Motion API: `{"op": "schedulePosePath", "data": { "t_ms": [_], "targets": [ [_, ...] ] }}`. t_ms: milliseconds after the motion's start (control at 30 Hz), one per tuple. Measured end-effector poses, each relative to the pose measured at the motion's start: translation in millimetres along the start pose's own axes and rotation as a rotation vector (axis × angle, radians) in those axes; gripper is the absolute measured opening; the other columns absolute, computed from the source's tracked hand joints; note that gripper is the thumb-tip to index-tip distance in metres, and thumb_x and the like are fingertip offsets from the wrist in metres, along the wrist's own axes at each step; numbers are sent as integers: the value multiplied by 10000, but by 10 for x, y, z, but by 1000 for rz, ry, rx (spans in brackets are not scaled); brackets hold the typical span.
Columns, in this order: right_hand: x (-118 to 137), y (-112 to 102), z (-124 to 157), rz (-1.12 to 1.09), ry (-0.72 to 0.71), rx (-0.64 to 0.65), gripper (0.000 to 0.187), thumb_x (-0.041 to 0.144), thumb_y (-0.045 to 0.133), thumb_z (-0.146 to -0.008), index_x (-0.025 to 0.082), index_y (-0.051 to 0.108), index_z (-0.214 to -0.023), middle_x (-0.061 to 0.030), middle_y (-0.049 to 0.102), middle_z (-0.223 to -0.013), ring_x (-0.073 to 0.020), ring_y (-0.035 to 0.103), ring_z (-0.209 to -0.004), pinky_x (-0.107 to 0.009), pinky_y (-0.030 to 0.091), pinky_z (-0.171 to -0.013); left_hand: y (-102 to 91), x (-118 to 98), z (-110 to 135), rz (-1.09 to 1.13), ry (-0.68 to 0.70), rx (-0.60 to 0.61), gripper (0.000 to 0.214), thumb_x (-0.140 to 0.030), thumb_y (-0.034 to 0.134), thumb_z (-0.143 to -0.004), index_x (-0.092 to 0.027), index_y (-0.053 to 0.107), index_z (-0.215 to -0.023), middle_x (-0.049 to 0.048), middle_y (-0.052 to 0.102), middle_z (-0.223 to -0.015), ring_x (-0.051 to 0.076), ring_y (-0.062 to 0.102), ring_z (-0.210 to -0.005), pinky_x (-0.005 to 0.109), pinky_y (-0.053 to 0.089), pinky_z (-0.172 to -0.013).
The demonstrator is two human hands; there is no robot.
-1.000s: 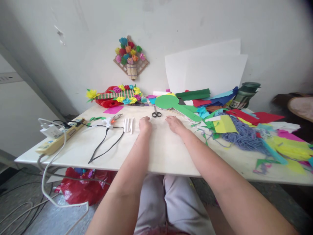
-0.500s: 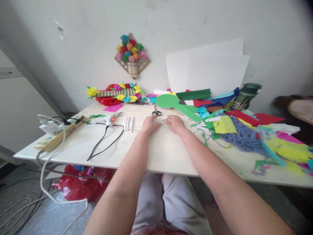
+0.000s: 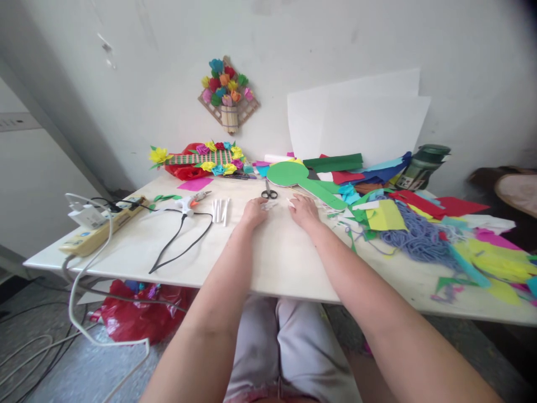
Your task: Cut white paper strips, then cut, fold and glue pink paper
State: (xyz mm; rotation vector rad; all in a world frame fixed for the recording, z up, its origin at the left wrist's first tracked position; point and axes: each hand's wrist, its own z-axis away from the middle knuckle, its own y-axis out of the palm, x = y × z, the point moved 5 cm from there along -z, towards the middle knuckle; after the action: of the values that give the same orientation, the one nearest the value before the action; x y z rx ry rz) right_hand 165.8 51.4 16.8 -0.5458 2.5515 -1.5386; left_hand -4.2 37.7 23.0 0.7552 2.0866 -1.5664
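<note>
Flanking indistinct pale scrap [image 3: 269,205], hands [image 3: 254,213], grip unclear

Label on green jar [image 3: 420,165] unreadable; no legible text.

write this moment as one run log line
left hand: on table, fingers at small pale scrap, grip unclear | right hand: on table beside scrap | scissors: just beyond hands, untouched

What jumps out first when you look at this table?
The bright heap of paper scraps and bluish yarn over the right side of the table, and the paper-flower bouquet hanging on the wall behind. In the middle, the left hand and right hand rest just before the scissors.
</note>
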Motion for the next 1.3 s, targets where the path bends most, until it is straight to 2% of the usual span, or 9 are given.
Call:
{"op": "schedulePosePath", "data": {
  "t_ms": [133,300,500,633,800,900,1000,1133,1300],
  "targets": [
    [95,-51,16,-23,-79,-42,323,220,440,-825,132,619,-1078,-92,587,-1180,-246,488,-1055,-373,273,-952,-60,35,1,165,-86,-23,498,-39,507,-592,-116,629,-1069,111,653,-1057,220,589,-987,279,422,-867],
    [295,-58,-33,-47,-131,-29,332,201,424,-832,141,602,-1105,-88,626,-1111,-231,500,-1018,-344,274,-925,-41,202,-60,387,-155,-90,474,-10,458,-564,-83,647,-992,130,666,-1007,203,605,-959,276,425,-873],
    [503,115,-184,17,-194,92,346,97,419,-799,184,616,-1070,-80,636,-1067,-218,511,-980,-343,292,-882,13,416,-107,783,-213,-143,483,-28,422,-520,-122,650,-935,83,679,-958,176,624,-865,291,458,-821],
    [521,175,-214,54,-161,125,305,101,404,-811,177,658,-962,-101,629,-1013,-218,491,-988,-322,314,-864,-22,401,-94,802,-203,-128,477,-36,435,-501,-117,659,-915,81,675,-968,177,613,-865,284,458,-804],
    [487,60,-164,9,-113,40,285,124,397,-826,149,643,-966,-126,623,-1024,-220,507,-993,-324,344,-864,-75,280,7,700,-172,-40,426,-100,512,-564,-128,668,-959,68,691,-877,194,620,-796,337,452,-821],
    [440,2,-132,-188,-29,16,261,204,420,-841,199,622,-1007,-86,662,-940,-196,569,-892,-308,403,-793,-131,207,76,641,-88,-83,337,-227,572,-641,-149,678,-952,80,670,-1016,255,548,-1062,390,364,-955],
    [418,35,-104,-621,52,83,225,293,479,-816,218,626,-968,-21,664,-719,-140,582,-618,-251,443,-599,-190,157,124,556,-22,-137,303,-375,598,-687,-165,699,-881,94,611,-1153,266,288,-1308,400,189,-1069],
    [490,91,-55,-1154,117,248,272,384,598,-717,156,645,-859,16,590,-543,-68,450,-374,-190,360,-385,-235,142,147,551,12,-136,312,-433,585,-715,-161,702,-813,114,561,-1222,263,214,-1339,415,121,-1086],
    [557,32,-11,-1309,169,347,263,368,643,-697,128,638,-804,6,604,-529,-60,473,-359,-168,355,-351,-250,168,133,572,63,-145,244,-400,604,-704,-167,676,-709,108,564,-1220,259,252,-1325,434,152,-1073]
  ]
}}
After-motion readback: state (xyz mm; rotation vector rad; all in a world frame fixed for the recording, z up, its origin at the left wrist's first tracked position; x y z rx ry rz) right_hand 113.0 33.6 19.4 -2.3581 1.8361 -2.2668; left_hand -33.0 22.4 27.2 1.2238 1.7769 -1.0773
